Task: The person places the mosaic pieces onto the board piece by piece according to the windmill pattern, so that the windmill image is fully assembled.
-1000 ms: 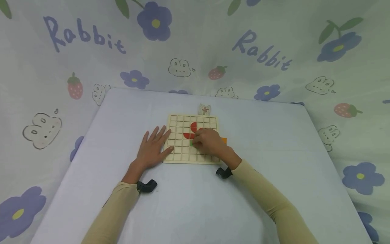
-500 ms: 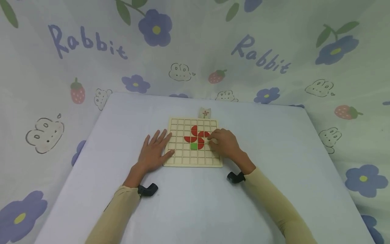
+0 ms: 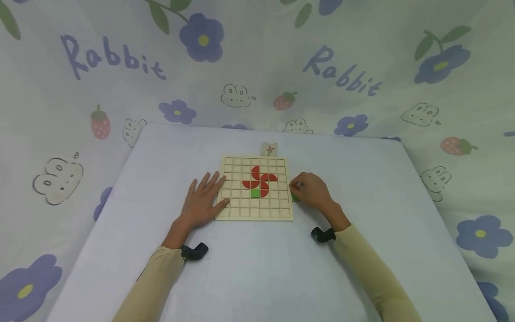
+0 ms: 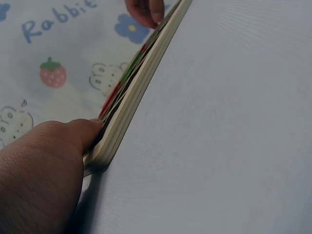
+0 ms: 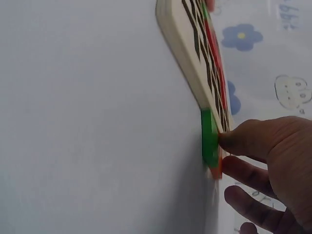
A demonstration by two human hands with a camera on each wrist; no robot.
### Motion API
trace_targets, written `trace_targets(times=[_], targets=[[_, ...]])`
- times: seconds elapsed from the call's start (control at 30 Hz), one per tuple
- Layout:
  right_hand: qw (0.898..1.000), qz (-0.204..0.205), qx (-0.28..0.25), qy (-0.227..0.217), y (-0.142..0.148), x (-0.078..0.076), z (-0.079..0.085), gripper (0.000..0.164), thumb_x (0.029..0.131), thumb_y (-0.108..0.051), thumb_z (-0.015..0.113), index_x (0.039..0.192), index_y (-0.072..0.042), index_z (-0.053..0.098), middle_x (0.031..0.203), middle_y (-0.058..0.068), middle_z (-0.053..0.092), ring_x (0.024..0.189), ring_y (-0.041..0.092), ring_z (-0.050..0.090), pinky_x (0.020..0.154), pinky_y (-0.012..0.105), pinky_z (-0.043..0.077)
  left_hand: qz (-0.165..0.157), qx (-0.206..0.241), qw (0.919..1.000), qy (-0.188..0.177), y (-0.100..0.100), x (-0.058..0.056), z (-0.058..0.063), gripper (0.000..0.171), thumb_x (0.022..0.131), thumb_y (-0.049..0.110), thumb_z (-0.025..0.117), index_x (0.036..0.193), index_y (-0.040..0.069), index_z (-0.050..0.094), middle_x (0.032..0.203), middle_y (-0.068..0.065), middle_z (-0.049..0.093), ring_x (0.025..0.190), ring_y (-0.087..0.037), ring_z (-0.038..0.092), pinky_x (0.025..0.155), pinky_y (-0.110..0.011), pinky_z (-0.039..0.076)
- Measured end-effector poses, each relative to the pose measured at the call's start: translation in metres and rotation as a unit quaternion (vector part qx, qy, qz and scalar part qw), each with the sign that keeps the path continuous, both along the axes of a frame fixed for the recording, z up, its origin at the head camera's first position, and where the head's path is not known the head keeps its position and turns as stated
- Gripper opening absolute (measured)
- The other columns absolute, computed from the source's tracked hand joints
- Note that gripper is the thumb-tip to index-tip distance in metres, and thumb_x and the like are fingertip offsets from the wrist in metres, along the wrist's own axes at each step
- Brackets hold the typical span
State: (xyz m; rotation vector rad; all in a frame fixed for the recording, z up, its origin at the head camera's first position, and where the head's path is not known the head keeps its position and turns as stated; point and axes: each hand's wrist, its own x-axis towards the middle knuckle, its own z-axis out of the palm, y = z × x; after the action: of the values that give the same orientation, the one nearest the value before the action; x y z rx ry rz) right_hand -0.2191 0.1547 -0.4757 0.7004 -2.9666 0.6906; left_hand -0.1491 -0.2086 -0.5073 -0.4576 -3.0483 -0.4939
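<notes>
In the middle of the head view a square wooden board with a grid of small cells [image 3: 255,188] lies flat on the pale blue-white tabletop [image 3: 257,268]. The two hands are well apart, one at each side of the board.

The left hand [image 3: 202,202] rests at the left edge of the board with its fingers straight and spread; the fingertips lie on the outer cells and the thumb touches the lower left part. It holds nothing.

The right hand [image 3: 313,190] is just beside the right edge of the board, its fingers curled. In the right wrist view the thumb presses on a flat green tile [image 5: 210,138] that stands against the board's edge, with an orange tile [image 5: 217,168] directly under it.

Inside the grid, four red quarter-circle pieces [image 3: 259,177] form a pinwheel shape, and a green square piece [image 3: 255,193] sits in the cell below its left part.

At the upper edge of the board lies a small picture card [image 3: 268,149]. A cloth printed with flowers, strawberries and rabbits [image 3: 120,80] fills the upper part of the frame.
</notes>
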Motion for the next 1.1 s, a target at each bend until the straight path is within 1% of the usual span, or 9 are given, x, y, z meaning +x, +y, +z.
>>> trace_targets(times=[0.1,0.33,0.4,0.53,0.63,0.7,0.83,0.93,1.1], targets=[[1.0,-0.013,-0.013,-0.018,0.007,0.002,0.002,0.009,0.086,-0.022,0.076,0.091,-0.015,0.079,0.093,-0.004,0.07,0.088,0.017,0.062,0.076,0.037,0.052,0.0,0.001,1.0,-0.003,0.001,0.0,0.0,0.078,0.097,0.065,0.038,0.158,0.019,0.022,0.164,-0.005,0.013,0.149,-0.029,0.003,0.115,-0.056,-0.002],[0.999,0.002,-0.042,-0.022,0.01,0.0,0.0,0.012,0.085,-0.021,0.076,0.094,-0.013,0.078,0.094,-0.004,0.07,0.089,0.019,0.062,0.076,0.038,0.051,0.003,-0.004,1.0,-0.003,0.0,-0.001,0.001,0.079,0.097,0.065,0.037,0.158,0.019,0.022,0.164,-0.006,0.013,0.149,-0.029,0.003,0.115,-0.056,-0.002],[0.998,-0.012,-0.042,-0.033,0.01,-0.001,0.0,0.013,0.084,-0.02,0.076,0.095,-0.013,0.077,0.095,-0.002,0.07,0.089,0.02,0.062,0.075,0.039,0.051,0.001,-0.001,1.0,-0.003,0.001,-0.001,0.001,0.079,0.097,0.065,0.038,0.158,0.018,0.022,0.163,-0.006,0.013,0.149,-0.029,0.003,0.115,-0.056,-0.002],[0.995,-0.067,-0.032,-0.067,0.01,-0.002,0.003,0.013,0.082,-0.02,0.074,0.093,-0.013,0.077,0.097,0.0,0.07,0.087,0.021,0.061,0.071,0.038,0.051,0.0,-0.003,1.0,-0.003,0.001,-0.002,0.0,0.079,0.096,0.065,0.037,0.158,0.019,0.022,0.164,-0.005,0.013,0.149,-0.029,0.003,0.115,-0.056,-0.001],[0.993,-0.099,-0.011,-0.069,0.01,-0.001,0.006,0.013,0.08,-0.018,0.071,0.091,-0.013,0.077,0.095,0.002,0.068,0.081,0.021,0.059,0.066,0.037,0.049,0.0,-0.005,1.0,-0.002,0.001,-0.002,0.0,0.079,0.096,0.066,0.037,0.158,0.019,0.022,0.164,-0.005,0.012,0.149,-0.028,0.002,0.115,-0.056,-0.001],[0.992,-0.106,0.005,-0.064,0.012,-0.001,0.008,0.014,0.081,-0.018,0.07,0.091,-0.012,0.078,0.095,0.003,0.068,0.08,0.021,0.059,0.065,0.037,0.05,-0.002,-0.003,1.0,-0.003,0.001,-0.002,-0.001,0.079,0.096,0.066,0.037,0.158,0.019,0.022,0.164,-0.005,0.012,0.149,-0.028,0.002,0.115,-0.056,-0.002],[0.993,-0.089,0.024,-0.068,0.022,0.0,0.011,0.015,0.086,-0.02,0.071,0.095,-0.011,0.079,0.099,0.004,0.069,0.082,0.021,0.061,0.067,0.037,0.051,-0.002,0.0,1.0,-0.009,0.002,-0.001,0.0,0.079,0.096,0.065,0.038,0.158,0.019,0.022,0.164,-0.006,0.012,0.149,-0.029,0.002,0.115,-0.056,-0.003],[0.995,-0.074,0.024,-0.067,0.029,-0.001,0.014,0.014,0.086,-0.017,0.073,0.096,-0.01,0.079,0.098,0.005,0.071,0.081,0.021,0.063,0.065,0.038,0.052,0.0,-0.002,0.9999,-0.01,0.001,0.0,0.001,0.079,0.096,0.065,0.037,0.159,0.019,0.021,0.164,-0.005,0.012,0.149,-0.028,0.002,0.115,-0.055,-0.003],[0.997,-0.06,0.056,-0.012,0.035,-0.006,0.016,0.012,0.082,-0.013,0.072,0.091,-0.011,0.079,0.088,0.003,0.071,0.073,0.019,0.06,0.062,0.035,0.05,0.0,-0.002,1.0,-0.006,0.0,0.0,0.003,0.079,0.097,0.065,0.037,0.159,0.019,0.021,0.164,-0.005,0.012,0.149,-0.029,0.002,0.115,-0.055,-0.003]])
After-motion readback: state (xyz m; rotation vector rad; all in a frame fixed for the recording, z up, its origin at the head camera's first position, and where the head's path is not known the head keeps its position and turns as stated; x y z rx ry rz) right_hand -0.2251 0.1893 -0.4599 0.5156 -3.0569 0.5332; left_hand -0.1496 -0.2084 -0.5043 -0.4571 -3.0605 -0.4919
